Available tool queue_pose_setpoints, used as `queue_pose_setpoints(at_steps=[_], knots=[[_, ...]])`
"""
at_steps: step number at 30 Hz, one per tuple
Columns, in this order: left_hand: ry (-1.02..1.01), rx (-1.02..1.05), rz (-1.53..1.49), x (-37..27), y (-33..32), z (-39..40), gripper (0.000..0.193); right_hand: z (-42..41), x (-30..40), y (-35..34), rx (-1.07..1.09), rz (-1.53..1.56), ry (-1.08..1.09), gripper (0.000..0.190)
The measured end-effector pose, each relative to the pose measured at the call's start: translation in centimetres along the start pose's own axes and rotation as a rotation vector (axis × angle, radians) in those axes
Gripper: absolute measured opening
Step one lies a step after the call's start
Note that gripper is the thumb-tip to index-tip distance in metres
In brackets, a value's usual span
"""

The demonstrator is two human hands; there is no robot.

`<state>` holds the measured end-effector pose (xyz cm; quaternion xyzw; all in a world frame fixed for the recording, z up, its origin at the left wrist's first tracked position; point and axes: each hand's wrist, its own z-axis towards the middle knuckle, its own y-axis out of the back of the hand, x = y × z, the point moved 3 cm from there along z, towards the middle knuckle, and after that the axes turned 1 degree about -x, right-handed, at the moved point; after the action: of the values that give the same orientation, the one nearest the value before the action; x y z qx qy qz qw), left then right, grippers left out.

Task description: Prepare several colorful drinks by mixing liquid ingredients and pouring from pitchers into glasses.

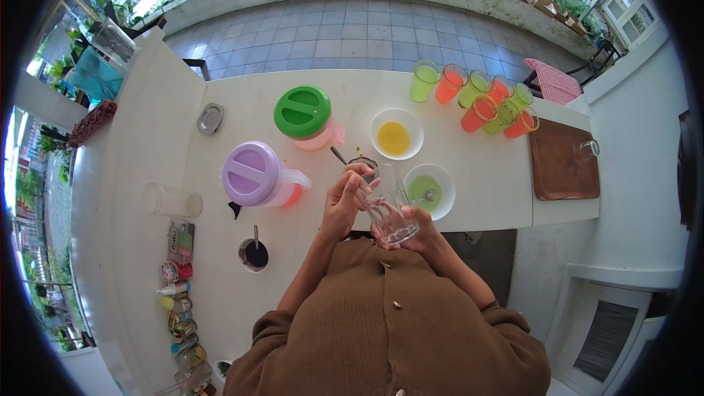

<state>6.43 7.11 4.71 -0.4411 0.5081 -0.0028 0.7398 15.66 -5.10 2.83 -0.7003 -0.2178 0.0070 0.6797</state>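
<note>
My left hand (341, 203) holds the rim end of a clear drinking glass (388, 190), and my right hand (421, 234) cups it near the base. Tilted in front of my chest, the glass looks empty. Just beyond my right hand is a white bowl (450, 182) of green liquid with a spoon (429, 195) in it. Farther back stands another white bowl (397, 112), holding yellow liquid. A small dish (363, 161), partly hidden by my left hand, has yellow crumbs beside it. A spoon handle (337, 155) shows next to that dish.
Left of my hands stand pitchers with a purple lid (250, 173) and a green lid (302, 111). Several filled red and green glasses (478, 113) cluster back right, near a brown tray (566, 176) bearing a clear glass (586, 151). A spooned dark-filled cup (256, 256) is lower left.
</note>
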Motion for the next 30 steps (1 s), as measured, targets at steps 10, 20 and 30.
queue_pose_setpoints(at_steps=[10, 20, 30], knots=[[-0.053, -0.015, 0.701, -1.8, -0.8, 0.5, 0.035, -0.5, 2.5, -2.6, -0.774, -1.346, 0.151, 0.069], [-0.110, -0.012, 0.411, -0.5, 0.0, 0.3, 0.037, -0.2, -0.6, -0.5, -0.312, -0.082, 0.102, 0.059], [-0.246, -0.047, 0.658, -2.4, -1.7, 0.1, 0.037, -0.1, 0.8, -2.0, -0.395, -0.432, 0.111, 0.057]])
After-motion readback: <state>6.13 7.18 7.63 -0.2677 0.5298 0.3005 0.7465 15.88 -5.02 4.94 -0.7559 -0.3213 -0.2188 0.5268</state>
